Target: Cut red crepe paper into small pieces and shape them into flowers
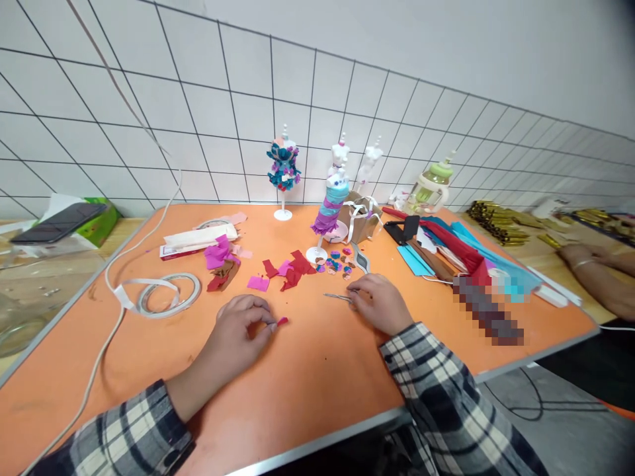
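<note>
My left hand point(245, 330) is closed in a pinch around a small piece of red crepe paper point(282, 322), just above the orange table. To the right, my right hand point(378, 303) rests low over the table, its fingers closed on thin metal tweezers point(337, 297) that point left. Beyond the hands lie torn red paper pieces point(297, 268) and a pink paper square point(258, 283). Shiny round sequins point(337, 263) are scattered near a small white dress-form stand point(316, 255), which is wrapped in blue and purple ruffles point(329, 206).
A decorated teal dress form point(284, 165) stands at the back. White tape rolls point(169, 295) and a cable point(102, 357) lie on the left. Folded coloured paper point(461, 248) and a green-lidded bottle point(430, 188) occupy the right. Another person's arm point(598, 271) is at far right.
</note>
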`<state>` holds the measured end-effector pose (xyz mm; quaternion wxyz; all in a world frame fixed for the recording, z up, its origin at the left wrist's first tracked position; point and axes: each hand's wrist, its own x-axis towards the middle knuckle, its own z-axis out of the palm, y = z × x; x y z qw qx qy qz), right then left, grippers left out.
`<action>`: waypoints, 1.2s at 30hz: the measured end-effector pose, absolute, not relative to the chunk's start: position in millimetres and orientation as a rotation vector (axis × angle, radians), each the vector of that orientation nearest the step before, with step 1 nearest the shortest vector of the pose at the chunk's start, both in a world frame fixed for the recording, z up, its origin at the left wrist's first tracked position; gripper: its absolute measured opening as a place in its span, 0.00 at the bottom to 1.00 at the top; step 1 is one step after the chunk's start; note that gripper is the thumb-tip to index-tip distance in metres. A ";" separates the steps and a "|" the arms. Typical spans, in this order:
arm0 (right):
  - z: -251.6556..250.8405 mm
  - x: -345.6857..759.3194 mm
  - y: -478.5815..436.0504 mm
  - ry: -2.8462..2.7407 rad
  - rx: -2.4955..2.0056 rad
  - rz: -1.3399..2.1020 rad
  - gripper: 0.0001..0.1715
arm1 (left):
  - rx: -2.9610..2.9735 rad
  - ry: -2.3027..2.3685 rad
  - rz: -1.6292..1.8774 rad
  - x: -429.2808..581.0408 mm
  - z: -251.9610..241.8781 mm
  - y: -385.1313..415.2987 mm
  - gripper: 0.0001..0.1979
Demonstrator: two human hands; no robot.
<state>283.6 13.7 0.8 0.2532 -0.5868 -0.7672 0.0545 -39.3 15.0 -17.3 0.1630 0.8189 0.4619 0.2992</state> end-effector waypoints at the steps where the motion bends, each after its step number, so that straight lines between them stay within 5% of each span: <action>1: -1.2 283.2 14.4 -2.164 -1.625 0.164 0.09 | 2.313 1.309 0.868 -39.5 -17.8 16.3 0.09; 17: -14.0 262.1 20.2 -2.154 -2.071 0.247 0.08 | 2.207 1.243 0.890 -35.7 -18.3 17.9 0.10; 36: -1.8 267.2 7.8 -2.189 -1.908 0.244 0.11 | 2.248 1.215 0.869 -37.8 -13.6 11.7 0.09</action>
